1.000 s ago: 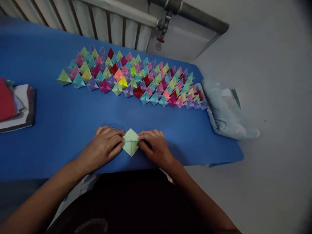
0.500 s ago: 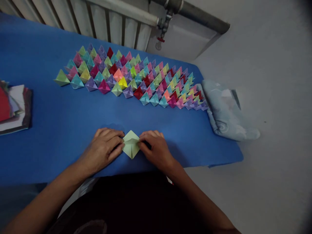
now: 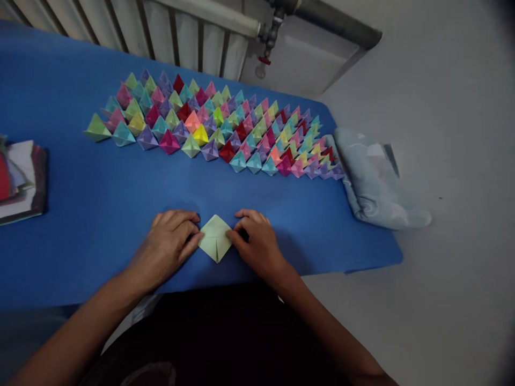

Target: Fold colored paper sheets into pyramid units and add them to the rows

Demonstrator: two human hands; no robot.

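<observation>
Left fingers [image 3: 183, 216], right fingers [image 3: 250, 215], both half-parted; thumbs [image 3: 236, 240] touching folded green paper [image 3: 216, 236]

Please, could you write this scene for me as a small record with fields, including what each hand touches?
Piece: pale green diamond-shaped folded paper, between the hands
Left hand: thumb at the paper's left corner
Right hand: thumb at the paper's right corner, index finger apart from it
Surface: blue table
Beyond the hands: rows of pointed, many-coloured folded paper pieces
Far left: stack of red, white and other sheets, partly out of view
Right end: folded pale blue-grey patterned cloth
Behind: white ribbed radiator
</observation>
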